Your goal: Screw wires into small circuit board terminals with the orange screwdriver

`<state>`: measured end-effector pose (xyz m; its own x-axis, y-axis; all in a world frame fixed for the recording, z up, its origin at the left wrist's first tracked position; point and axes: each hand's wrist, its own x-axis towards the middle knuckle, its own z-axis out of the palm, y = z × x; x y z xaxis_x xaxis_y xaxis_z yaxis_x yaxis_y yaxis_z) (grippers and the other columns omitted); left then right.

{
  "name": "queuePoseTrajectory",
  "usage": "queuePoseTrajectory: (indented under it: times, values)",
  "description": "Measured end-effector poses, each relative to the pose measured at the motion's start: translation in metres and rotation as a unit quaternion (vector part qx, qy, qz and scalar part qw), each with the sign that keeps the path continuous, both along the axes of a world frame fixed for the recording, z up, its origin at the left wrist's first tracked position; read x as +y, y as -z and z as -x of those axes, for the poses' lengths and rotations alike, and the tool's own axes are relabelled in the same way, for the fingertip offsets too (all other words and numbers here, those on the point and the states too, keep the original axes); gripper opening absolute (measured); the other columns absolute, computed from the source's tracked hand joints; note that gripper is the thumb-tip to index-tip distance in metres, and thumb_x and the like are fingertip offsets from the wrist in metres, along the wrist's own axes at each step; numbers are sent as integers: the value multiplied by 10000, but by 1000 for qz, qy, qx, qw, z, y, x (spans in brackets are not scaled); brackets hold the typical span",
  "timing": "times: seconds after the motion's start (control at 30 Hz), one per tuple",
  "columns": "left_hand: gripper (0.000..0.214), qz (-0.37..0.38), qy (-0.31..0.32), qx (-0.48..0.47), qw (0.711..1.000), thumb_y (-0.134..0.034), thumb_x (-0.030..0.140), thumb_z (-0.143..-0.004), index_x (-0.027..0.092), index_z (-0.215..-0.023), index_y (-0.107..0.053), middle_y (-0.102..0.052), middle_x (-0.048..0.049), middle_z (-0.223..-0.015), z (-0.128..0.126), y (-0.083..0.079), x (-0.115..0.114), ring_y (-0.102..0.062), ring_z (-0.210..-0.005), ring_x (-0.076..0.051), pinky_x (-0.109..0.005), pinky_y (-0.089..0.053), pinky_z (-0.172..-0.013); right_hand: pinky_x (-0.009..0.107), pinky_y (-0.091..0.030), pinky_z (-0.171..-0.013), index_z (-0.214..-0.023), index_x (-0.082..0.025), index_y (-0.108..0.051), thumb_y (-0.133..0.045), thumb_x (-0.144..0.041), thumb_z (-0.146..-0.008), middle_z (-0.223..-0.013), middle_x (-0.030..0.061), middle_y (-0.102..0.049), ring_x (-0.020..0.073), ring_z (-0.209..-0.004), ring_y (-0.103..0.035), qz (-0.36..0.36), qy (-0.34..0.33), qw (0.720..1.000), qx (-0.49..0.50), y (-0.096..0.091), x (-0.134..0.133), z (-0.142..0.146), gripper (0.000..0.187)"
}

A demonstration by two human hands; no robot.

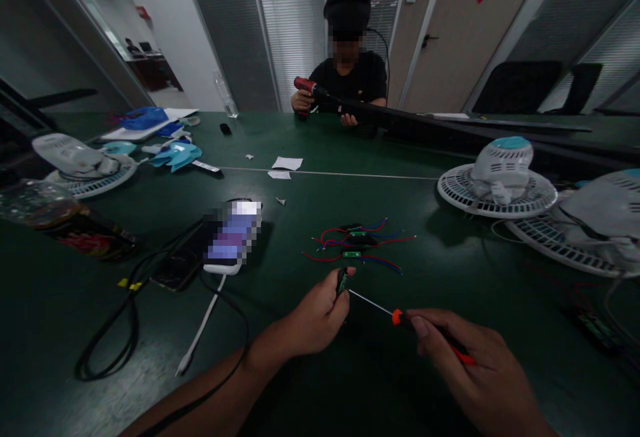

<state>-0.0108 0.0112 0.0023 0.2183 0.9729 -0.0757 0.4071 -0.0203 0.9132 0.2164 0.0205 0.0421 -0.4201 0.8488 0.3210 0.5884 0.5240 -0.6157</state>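
Note:
Between the thumb and fingers of my left hand [320, 310] is a small green circuit board [343, 282], held up above the table. My right hand [470, 364] grips a screwdriver [397, 318] with an orange and black handle. Its thin metal shaft points left, and the tip is at the board's edge; whether it touches, I cannot tell. Just beyond my hands lie several similar circuit boards [351, 254] with red and blue wires.
On the left are a phone [233, 237], a black cable [134, 330], a drink bottle [75, 227] and a fan part [83, 164]. White fan parts [500, 177] stand on the right. Across the green table [310, 204], a person [345, 70] holds a red power drill [305, 85].

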Motion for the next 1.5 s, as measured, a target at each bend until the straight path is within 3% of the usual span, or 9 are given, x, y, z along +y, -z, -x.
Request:
queuePoseTrajectory:
  times: [0.2, 0.3, 0.4, 0.6, 0.83, 1.07, 1.23, 1.5]
  values:
    - [460, 2, 5, -5, 1000, -344, 289, -946, 133, -1378, -370, -568, -31, -825, 1, 1, 0, -548, -767, -175, -319, -466, -749, 191, -480, -403, -1049, -204, -706, -367, -388, -978, -507, -39, -650, 112, -420, -636, 59, 11, 998, -4, 5, -2, -5, 393]
    - [462, 3, 5, -8, 1000, -341, 297, -948, 128, -1377, -365, -561, -25, -811, 1, 2, -1, -549, -751, -168, -316, -468, -742, 193, -450, -369, -1063, -202, -706, -343, -382, -989, -466, -49, -611, 107, -376, -605, 82, 11, 996, -25, 7, -1, -5, 412]
    - [466, 3, 5, -7, 1000, -330, 308, -953, 127, -1381, -358, -548, -10, -778, 1, 4, -1, -546, -713, -156, -305, -468, -730, 200, -423, -334, -1064, -188, -704, -378, -368, -974, -437, -56, -579, 108, -327, -567, 54, 6, 998, -26, 5, 1, -4, 384]
    - [464, -3, 9, -2, 1000, -336, 300, -948, 117, -1373, -367, -540, -3, -753, 1, 4, 0, -541, -710, -156, -302, -465, -740, 199, -480, -360, -1090, -192, -683, -471, -328, -919, -491, -45, -659, 116, -358, -611, -10, 13, 1000, -20, 0, -1, -3, 304]
    - [467, 10, 13, 5, 1000, -328, 275, -941, 88, -1367, -365, -513, 4, -732, 0, -4, 0, -535, -722, -160, -313, -460, -760, 187, -568, -505, -1108, -184, -649, -490, -255, -908, -793, 28, -790, 135, -566, -732, -84, 18, 995, -42, 4, -2, -6, 265]
    - [468, 12, -1, -6, 1000, -334, 282, -944, 97, -1372, -370, -546, -9, -754, 0, -2, 0, -549, -752, -171, -329, -460, -786, 161, -559, -491, -1155, -188, -562, -468, -285, -926, -649, -16, -756, 126, -525, -725, -108, 21, 992, -55, 0, -2, -2, 266]
    - [459, 11, -5, -32, 999, -360, 289, -941, 131, -1372, -386, -556, -8, -757, 1, 2, 0, -548, -721, -162, -313, -462, -756, 160, -556, -465, -1144, -155, -561, -474, -298, -917, -652, 6, -762, 138, -530, -734, -89, 29, 995, -44, -1, -2, -1, 282]
    - [470, 24, -3, -45, 999, -366, 277, -937, 108, -1375, -378, -522, -4, -753, 0, -1, 1, -520, -652, -140, -279, -458, -645, 178, -555, -435, -1063, -194, -637, -587, -317, -850, -674, 8, -772, 163, -551, -741, -30, 61, 998, 13, 1, 0, -1, 252]
